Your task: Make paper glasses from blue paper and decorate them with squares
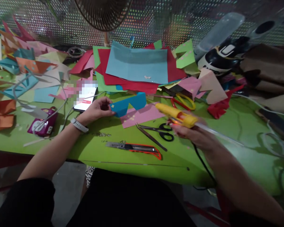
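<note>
My left hand (101, 108) pinches the left end of a blue strip of paper (120, 107) with a notch cut in its lower edge. The strip's right part lies over a pink piece of paper (144, 115). In my right hand (191, 130) is a yellow glue gun (177, 115), its nozzle pointing left above the pink paper; a clear glue stick (220, 135) juts from its back. A small orange light glows by the grip. Below lie scissors (165, 132) with black handles, tweezers (151, 137) and an orange utility knife (134, 147).
A lit phone (85, 97) lies beyond my left wrist, with a purple device (42, 123) and cables farther left. Stacked coloured sheets (137, 64) stand at the back below a fan (104, 12). Red and yellow-handled scissors (186, 101) and a bottle (220, 36) are to the right.
</note>
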The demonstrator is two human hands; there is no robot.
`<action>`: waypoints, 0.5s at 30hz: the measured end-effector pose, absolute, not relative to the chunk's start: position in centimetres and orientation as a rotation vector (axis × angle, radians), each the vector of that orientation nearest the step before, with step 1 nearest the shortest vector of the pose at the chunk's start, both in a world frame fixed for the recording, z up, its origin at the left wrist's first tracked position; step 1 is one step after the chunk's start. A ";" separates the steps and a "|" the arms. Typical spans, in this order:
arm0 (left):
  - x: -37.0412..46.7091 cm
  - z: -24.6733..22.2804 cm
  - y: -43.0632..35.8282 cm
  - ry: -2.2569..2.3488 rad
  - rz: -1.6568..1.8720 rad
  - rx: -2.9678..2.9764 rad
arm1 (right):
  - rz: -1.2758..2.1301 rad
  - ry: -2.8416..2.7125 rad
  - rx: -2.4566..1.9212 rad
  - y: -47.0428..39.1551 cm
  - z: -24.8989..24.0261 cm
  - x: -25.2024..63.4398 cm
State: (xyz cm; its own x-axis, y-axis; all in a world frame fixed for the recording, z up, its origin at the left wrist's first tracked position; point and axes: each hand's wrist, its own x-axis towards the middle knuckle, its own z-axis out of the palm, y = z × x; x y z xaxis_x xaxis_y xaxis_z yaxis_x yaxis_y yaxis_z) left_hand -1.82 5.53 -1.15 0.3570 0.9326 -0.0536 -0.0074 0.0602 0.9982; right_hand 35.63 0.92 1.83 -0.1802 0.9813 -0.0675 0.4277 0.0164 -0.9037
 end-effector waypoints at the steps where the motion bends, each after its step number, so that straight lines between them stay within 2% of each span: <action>1: -1.8 -1.1 5.5 0.958 0.909 1.304 | 1.180 -1.689 -1.418 1.1 2.0 33.8; 3: -1.8 -1.1 5.4 0.964 0.903 1.304 | 1.324 -1.798 -1.279 1.4 2.3 30.7; 7: -1.8 -1.0 5.4 0.940 0.882 1.291 | 1.381 -1.891 -1.210 2.0 2.8 26.8; 15: -1.8 -1.0 5.4 0.912 0.891 1.267 | 1.490 -1.833 -1.180 1.9 2.5 24.9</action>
State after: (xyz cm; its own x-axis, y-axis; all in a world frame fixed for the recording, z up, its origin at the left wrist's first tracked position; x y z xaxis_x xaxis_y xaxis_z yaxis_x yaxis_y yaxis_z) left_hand -1.78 5.36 -1.04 0.3840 0.9209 -0.0665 -0.0446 0.0904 0.9949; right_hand 24.93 1.92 2.51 -0.5022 0.8534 -0.1397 0.3112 0.0276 -0.9500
